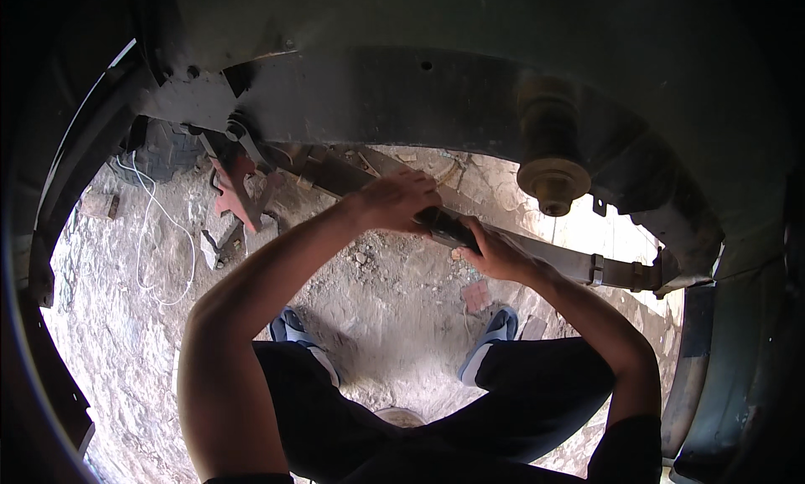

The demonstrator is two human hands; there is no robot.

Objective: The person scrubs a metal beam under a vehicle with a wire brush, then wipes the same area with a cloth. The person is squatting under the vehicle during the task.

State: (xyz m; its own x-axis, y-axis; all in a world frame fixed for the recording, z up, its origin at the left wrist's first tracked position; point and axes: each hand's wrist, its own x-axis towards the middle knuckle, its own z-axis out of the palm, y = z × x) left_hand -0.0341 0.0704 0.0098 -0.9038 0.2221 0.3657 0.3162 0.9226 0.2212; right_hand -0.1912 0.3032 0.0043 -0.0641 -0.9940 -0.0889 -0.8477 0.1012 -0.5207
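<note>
A leaf spring (558, 259) made of long flat bars runs slantwise below a dark vehicle frame (377, 98), with clamps near its right end. My left hand (402, 201) is curled over the top of the spring near its middle, its fingertips hidden behind the bar. Just right of it, my right hand (496, 251) grips a short dark piece (453, 229) lying along the spring, thumb on top and the other fingers mostly out of sight. Whether that piece is separate from the spring, I cannot tell.
A round rusty bump stop (553, 182) hangs from the frame above the spring's right half. At left are a red stand (233, 195), a stone block (220, 239), a tyre (163, 155) and a loose white cord (149, 232). A reddish brick piece (475, 295) lies near my right foot.
</note>
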